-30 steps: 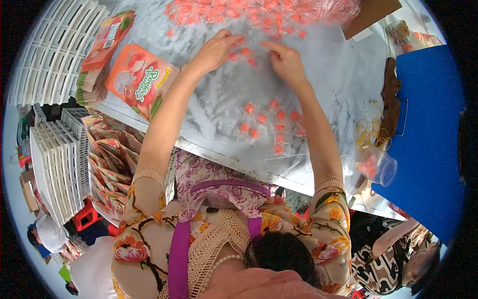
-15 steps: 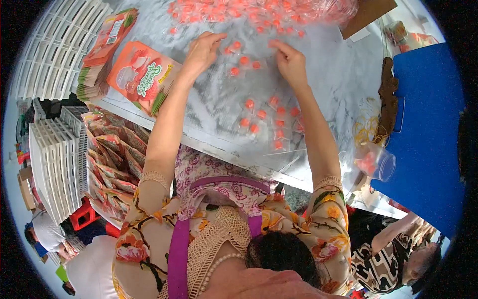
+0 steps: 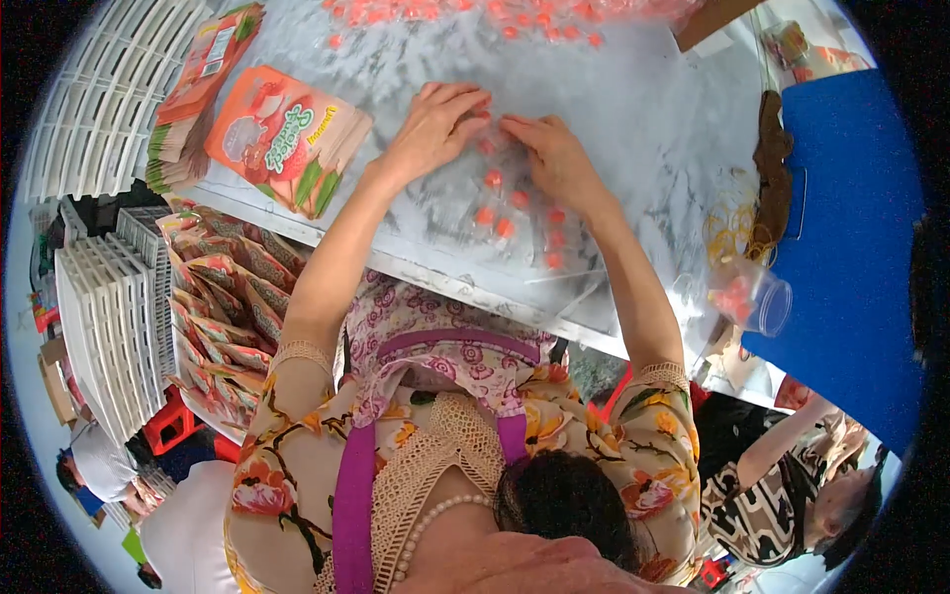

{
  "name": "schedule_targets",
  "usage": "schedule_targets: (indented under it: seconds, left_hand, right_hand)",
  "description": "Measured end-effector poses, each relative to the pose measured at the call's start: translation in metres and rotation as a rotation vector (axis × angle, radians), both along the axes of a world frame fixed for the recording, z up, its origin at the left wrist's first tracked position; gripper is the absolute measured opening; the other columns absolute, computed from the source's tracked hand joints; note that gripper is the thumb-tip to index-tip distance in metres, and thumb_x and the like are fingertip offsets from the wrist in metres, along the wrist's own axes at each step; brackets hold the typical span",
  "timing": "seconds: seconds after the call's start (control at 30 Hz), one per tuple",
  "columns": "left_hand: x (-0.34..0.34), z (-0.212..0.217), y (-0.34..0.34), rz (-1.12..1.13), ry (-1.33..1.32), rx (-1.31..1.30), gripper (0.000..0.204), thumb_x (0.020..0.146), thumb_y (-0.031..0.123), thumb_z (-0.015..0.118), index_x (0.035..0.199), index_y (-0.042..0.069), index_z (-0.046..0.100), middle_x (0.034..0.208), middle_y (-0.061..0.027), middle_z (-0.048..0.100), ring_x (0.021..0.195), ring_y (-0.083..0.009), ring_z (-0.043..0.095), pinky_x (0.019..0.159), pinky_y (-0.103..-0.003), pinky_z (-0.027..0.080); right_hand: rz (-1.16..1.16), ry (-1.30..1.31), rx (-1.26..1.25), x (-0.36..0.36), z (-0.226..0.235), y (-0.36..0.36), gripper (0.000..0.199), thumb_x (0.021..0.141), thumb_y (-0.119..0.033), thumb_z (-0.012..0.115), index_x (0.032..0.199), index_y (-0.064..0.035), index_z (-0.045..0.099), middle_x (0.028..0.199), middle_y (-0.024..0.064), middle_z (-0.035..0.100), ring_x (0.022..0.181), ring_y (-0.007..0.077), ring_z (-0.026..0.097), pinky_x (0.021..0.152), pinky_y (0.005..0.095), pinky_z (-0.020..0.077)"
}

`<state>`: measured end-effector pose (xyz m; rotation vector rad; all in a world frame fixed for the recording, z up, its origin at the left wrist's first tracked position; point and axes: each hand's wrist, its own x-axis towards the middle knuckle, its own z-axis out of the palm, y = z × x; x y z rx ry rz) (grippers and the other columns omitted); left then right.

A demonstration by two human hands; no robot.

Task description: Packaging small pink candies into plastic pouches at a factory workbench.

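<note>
Above a grey-white marbled table (image 3: 416, 228), both my hands face each other at a loose cluster of small orange-red balls in clear wrappers (image 3: 505, 228). My left hand (image 3: 433, 134) has its fingers stretched toward the right, the tips beside a wrapped ball (image 3: 485, 146). My right hand (image 3: 559, 163) points its extended index finger at the left hand's tips; its other fingers are partly hidden. It hovers over or touches the cluster's right edge; I cannot tell which. Nothing is plainly gripped in either hand.
A larger heap of wrapped balls (image 3: 435, 10) lies at the far edge. Flat orange printed pouches (image 3: 287, 139) are stacked at left, filled pouches (image 3: 228, 287) below them. On the right are a clear plastic jar (image 3: 752, 299), yellow rubber bands (image 3: 727, 233) and a blue panel (image 3: 851, 198).
My hands have come closer together and nearer to me. The wrapped balls that lay between them are mostly covered or drawn toward the nearer cluster. The view has shifted slightly.
</note>
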<state>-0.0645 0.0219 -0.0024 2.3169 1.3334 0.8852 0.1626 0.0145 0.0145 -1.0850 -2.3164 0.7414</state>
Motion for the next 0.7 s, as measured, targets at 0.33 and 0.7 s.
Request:
schedule_targets:
  seconds: [0.33, 0.7]
  left_hand:
    - [-0.006, 0.008, -0.066, -0.112, 0.104, 0.0, 0.063, 0.082, 0.036, 0.067, 0.135, 0.009, 0.048, 0.137, -0.0149, 0.047, 0.126, -0.0378, 0.039, 0.106, -0.049, 0.029]
    - [0.068, -0.014, -0.078, 0.072, -0.114, 0.059, 0.038, 0.093, 0.017, 0.049, 0.125, -0.003, 0.049, 0.13, -0.0224, 0.048, 0.118, -0.0396, 0.045, 0.1, -0.047, 0.037]
  right_hand:
    - [-0.353, -0.245, 0.148, 0.064, 0.016, -0.122, 0.121, 0.042, -0.056, 0.081, 0.144, -0.0093, 0.036, 0.15, 0.0197, 0.029, 0.136, 0.0448, 0.028, 0.111, 0.0524, 0.0266]
    - [-0.225, 0.069, 0.148, -0.004, -0.004, -0.087, 0.123, 0.041, -0.047, 0.085, 0.144, -0.0053, 0.032, 0.144, 0.0193, 0.036, 0.133, 0.044, 0.03, 0.112, 0.0537, 0.0246]
